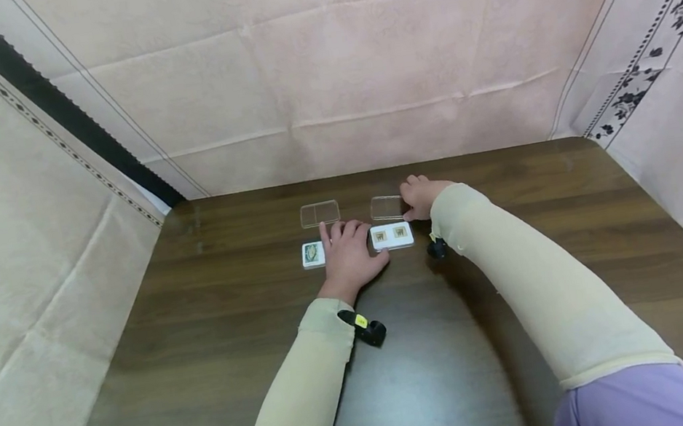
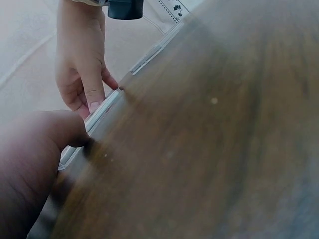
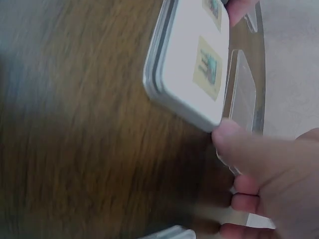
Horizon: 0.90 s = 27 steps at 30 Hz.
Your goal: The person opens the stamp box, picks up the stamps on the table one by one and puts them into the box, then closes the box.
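Observation:
A clear plastic case of white cards [image 1: 391, 236] lies on the table, its top card printed with two small pictures. The left hand [image 1: 348, 260] is at the case's left end, with its thumb along the near edge and a finger at the far edge. Its other fingers partly cover a second card stack [image 1: 312, 254] with a green picture. Just behind the right case lies a clear plastic lid [image 1: 385, 207]. At the lid's right end, the right hand [image 1: 421, 195] grips it, its thumb [image 3: 227, 130] close to the case's corner.
Another clear lid [image 1: 319, 213] lies behind the left stack, near the far edge of the brown wooden table [image 1: 247, 293]. Farther right, the edge of another clear plastic piece [image 2: 157, 47] shows. Pale patterned cloth [image 1: 360, 70] hangs beyond the table.

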Motion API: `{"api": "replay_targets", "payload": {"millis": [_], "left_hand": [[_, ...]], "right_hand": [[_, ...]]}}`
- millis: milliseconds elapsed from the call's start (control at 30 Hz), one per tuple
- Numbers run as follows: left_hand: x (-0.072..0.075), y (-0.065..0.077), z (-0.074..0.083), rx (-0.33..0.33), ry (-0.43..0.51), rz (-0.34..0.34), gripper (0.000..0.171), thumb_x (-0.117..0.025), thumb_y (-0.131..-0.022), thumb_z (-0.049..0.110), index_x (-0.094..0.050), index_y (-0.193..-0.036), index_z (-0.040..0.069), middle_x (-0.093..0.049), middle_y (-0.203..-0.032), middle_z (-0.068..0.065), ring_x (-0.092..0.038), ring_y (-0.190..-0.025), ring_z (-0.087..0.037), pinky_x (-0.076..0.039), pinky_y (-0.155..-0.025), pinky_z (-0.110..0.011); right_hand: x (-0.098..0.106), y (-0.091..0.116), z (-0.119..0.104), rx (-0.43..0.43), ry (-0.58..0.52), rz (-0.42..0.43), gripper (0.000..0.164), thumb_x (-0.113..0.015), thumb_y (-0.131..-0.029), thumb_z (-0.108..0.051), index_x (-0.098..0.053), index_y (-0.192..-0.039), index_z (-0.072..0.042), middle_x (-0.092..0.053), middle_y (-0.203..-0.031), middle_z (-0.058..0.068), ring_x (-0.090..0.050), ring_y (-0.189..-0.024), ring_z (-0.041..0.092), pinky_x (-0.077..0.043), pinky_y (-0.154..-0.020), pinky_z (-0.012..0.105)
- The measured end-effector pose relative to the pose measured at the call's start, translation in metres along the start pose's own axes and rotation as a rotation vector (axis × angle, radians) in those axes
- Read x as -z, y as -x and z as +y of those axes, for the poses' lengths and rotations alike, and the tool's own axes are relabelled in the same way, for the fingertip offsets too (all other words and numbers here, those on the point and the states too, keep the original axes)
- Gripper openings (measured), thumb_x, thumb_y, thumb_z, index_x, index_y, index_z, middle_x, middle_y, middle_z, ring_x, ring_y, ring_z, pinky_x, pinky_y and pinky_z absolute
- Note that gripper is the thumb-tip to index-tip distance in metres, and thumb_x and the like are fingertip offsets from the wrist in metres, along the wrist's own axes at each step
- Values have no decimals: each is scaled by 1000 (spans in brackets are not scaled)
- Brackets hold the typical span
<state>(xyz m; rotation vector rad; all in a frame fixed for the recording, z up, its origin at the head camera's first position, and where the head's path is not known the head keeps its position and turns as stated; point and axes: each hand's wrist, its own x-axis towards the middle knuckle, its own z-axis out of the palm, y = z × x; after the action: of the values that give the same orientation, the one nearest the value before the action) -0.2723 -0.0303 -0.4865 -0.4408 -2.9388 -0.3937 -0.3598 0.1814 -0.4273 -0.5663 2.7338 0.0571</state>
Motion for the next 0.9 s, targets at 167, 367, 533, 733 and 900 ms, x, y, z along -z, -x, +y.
{"api": "replay_targets", "payload": {"millis": [167,367,533,733,900], "left_hand": [[-1,0,-1,4,-1,4,60,-62,-86,58,-64,-132,19,-55,-140,-1,-36,-137,-31,4,-120,-59],[0,-1,-1,0,-17,9,61,-61,-86,60,-64,-132,20,-55,-140,-1,-36,-137,-31,4,-120,-59],[0,1,0,-15,-14,9,61,-61,-87,60,-63,-135,23,-55,-139,-1,-36,-137,-32,4,-120,-60],[2,2,0,-12,-13,12,58,-62,-86,60,-64,-133,26,-55,-139,0,-35,-137,-31,4,-120,-59],[3,2,2,8,-11,0,59,-63,-87,60,-65,-132,23,-55,-139,-1,-35,-138,-31,4,-120,-59]], "right_hand": [[7,2,2,12,-1,37,64,-70,-88,-41,-56,-127,7,-59,-120,23,-57,-108,34,-48,-94,47],[7,4,12,31,-86,77,52,-66,-84,-42,-62,-112,3,-63,-105,16,-57,-92,29,-51,-85,44],[3,10,20,35,-166,100,52,-66,-85,-44,-63,-114,0,-62,-105,14,-58,-93,27,-51,-85,44],[-1,19,23,76,-241,121,51,-69,-86,-43,-62,-115,-2,-62,-102,11,-57,-89,26,-51,-81,43],[-3,26,23,114,-253,145,50,-72,-86,-42,-62,-117,-4,-62,-105,11,-57,-93,25,-51,-85,44]]}}
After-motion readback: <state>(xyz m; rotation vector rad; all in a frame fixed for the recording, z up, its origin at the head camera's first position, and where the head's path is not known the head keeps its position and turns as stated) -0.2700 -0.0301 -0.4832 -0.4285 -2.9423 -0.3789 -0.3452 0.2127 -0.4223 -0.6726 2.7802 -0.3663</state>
